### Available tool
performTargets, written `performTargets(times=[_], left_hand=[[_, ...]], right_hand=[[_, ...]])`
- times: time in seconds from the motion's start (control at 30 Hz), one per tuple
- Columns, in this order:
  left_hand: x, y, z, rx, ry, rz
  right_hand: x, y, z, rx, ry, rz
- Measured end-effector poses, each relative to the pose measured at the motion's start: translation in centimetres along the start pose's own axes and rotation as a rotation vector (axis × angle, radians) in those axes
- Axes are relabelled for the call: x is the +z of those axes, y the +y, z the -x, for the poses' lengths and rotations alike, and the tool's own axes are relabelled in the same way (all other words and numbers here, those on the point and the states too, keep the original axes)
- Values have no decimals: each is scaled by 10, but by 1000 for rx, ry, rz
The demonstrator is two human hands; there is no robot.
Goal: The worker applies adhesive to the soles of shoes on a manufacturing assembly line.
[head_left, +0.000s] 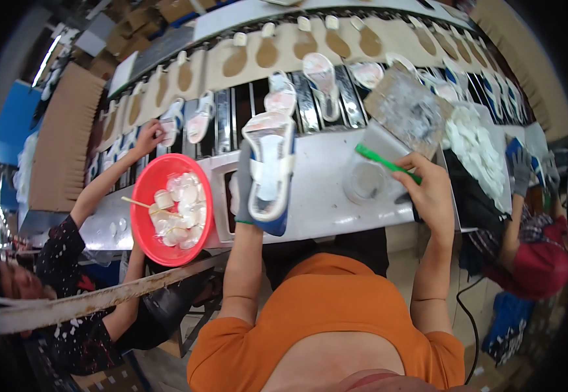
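A white-and-blue sandal (271,171) is held upright over the table's near edge, its pale flat face turned up toward me. My left hand (243,186), in what looks like a grey glove, grips it from behind and is mostly hidden by it. To the right, my bare right hand (427,185) pinches the handle of a green brush (383,163). The brush slants over a clear round tub (367,181) with pale contents; its far end is up and to the left. I cannot tell whether it touches the tub.
A red basin (209,196) of white pieces with a stick stands left. Beyond the table (320,212), sandals (323,78) and tan soles (267,52) line a conveyor. A stained board (408,108) and white cloth (473,144) lie right. Co-workers sit on both sides; one hand (150,137) touches a sandal.
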State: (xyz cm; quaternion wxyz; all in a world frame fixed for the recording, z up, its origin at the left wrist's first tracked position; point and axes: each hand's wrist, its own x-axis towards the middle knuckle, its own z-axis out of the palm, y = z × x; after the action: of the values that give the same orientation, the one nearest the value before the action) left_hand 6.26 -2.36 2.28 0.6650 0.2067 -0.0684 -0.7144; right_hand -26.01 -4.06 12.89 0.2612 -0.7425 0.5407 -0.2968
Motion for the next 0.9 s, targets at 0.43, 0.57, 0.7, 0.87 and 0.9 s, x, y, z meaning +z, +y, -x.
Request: performTargets(times=[0.43,0.57,0.7,0.87,0.9], left_hand=[[-37,-31,27,-174,92,-153],[-46,-30,31,-163,80,-223],[-34,-27,40,-177,37,-282],[-17,-23,42,-151,-60,-581],[-16,-23,41,-154,-96,-618]], right_hand=[[54,59,48,126,-51,178],[39,71,45,321,-252,-110],[19,59,36,486,-434,-587],[23,16,5,167,-279,-593],[29,6,-2,97,-271,-513]])
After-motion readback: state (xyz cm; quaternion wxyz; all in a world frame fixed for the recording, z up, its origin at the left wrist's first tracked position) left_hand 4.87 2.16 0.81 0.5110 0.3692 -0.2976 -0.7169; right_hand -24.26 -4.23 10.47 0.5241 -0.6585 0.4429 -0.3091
